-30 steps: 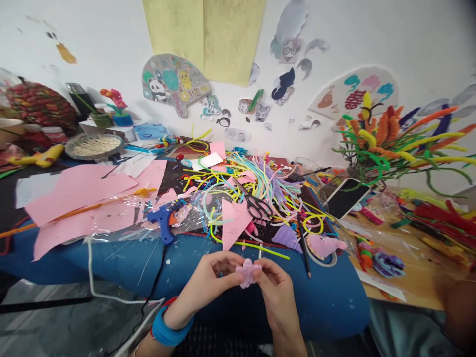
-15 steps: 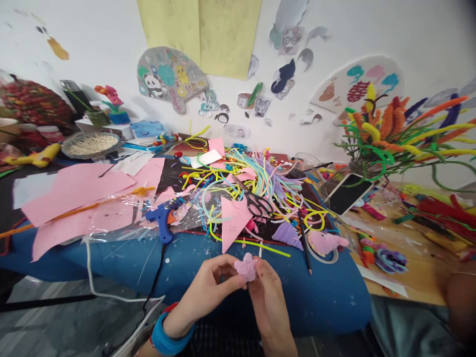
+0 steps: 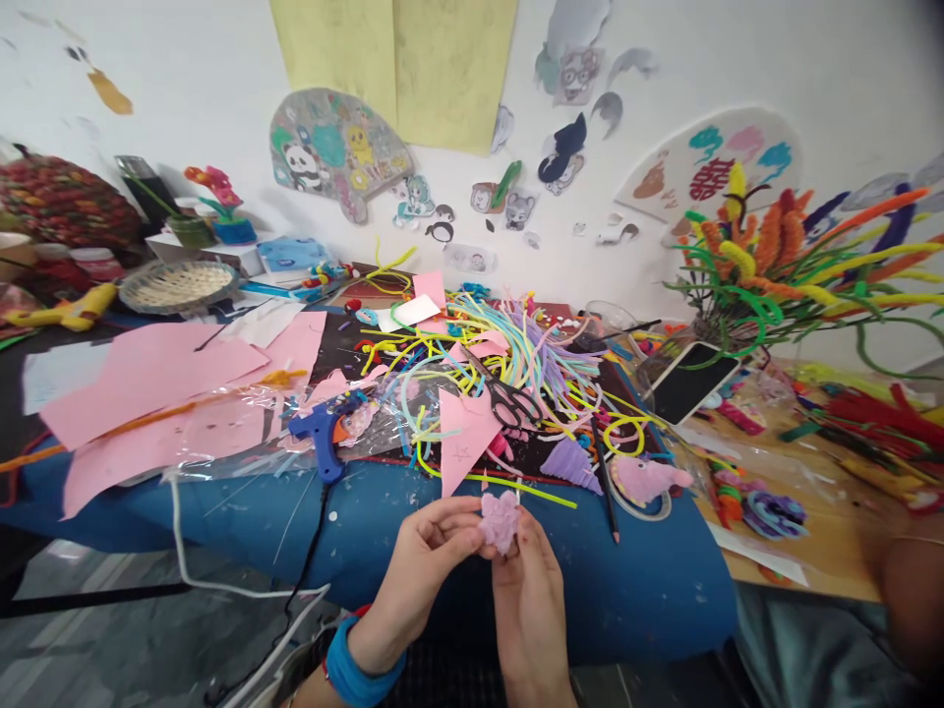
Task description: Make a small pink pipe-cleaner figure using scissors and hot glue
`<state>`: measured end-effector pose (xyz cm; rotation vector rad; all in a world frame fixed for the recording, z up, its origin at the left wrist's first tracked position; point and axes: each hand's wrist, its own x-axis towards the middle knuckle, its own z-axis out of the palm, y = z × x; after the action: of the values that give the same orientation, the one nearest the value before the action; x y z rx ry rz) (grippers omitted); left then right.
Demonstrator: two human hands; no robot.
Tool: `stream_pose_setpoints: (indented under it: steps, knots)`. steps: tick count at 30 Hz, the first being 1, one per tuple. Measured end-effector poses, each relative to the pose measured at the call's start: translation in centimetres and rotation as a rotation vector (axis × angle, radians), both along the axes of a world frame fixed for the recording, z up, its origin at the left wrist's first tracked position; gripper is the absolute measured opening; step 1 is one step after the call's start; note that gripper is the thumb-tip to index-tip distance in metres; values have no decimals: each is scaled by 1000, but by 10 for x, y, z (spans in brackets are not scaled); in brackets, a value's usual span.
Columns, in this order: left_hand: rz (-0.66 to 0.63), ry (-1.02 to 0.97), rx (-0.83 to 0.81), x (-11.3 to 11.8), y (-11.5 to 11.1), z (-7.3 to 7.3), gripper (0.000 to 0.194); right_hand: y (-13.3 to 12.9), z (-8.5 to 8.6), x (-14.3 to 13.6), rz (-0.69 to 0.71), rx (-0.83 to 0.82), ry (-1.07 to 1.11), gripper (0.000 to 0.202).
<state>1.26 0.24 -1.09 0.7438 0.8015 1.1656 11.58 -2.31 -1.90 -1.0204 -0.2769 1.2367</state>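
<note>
A small fuzzy pink star shape point(image 3: 500, 521) is pinched between my two hands above the table's front edge. My left hand point(image 3: 437, 551) grips its left side with thumb and fingers. On its right side, the fingers of my right hand point(image 3: 532, 580) hold it too; some fingertips are hidden behind it. Just beyond lies a pink paper piece point(image 3: 463, 438) with a star drawn on it. Black-handled scissors point(image 3: 512, 403) rest against that paper. A purple fuzzy triangle point(image 3: 571, 462) and a dark pencil point(image 3: 606, 492) lie to the right.
A blue glue gun point(image 3: 322, 438) lies left of centre, its cord hanging over the front edge. Pipe cleaners point(image 3: 516, 344) are heaped mid-table. Pink paper sheets point(image 3: 154, 379) spread leftward. At right are a phone point(image 3: 693, 383) and a person's arm point(image 3: 918, 600).
Both hands have shifted slightly up and to the right with the pink star shape. It has turned, so more of its face shows.
</note>
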Motion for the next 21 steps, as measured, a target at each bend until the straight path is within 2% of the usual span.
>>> stream_pose_setpoints:
  steps: [3, 6, 10, 13, 17, 21]
  knots:
    - [104, 54, 13, -1, -2, -4, 26, -2, 0, -1, 31, 31, -44, 23]
    - [181, 152, 113, -5, -2, -3, 18, -7, 1, -2, 21, 67, -74, 22]
    - [163, 350, 387, -13, -1, 4, 14, -11, 5, -1, -6, 56, -76, 24]
    - [225, 480, 580, -17, -1, 8, 11, -12, 9, 0, 16, 48, -94, 26]
    - [282, 456, 666, -19, -2, 6, 8, -13, 12, -1, 49, 77, -70, 27]
    - [222, 319, 644, -21, -2, 0, 9, -13, 12, 0, 139, 105, 17, 23]
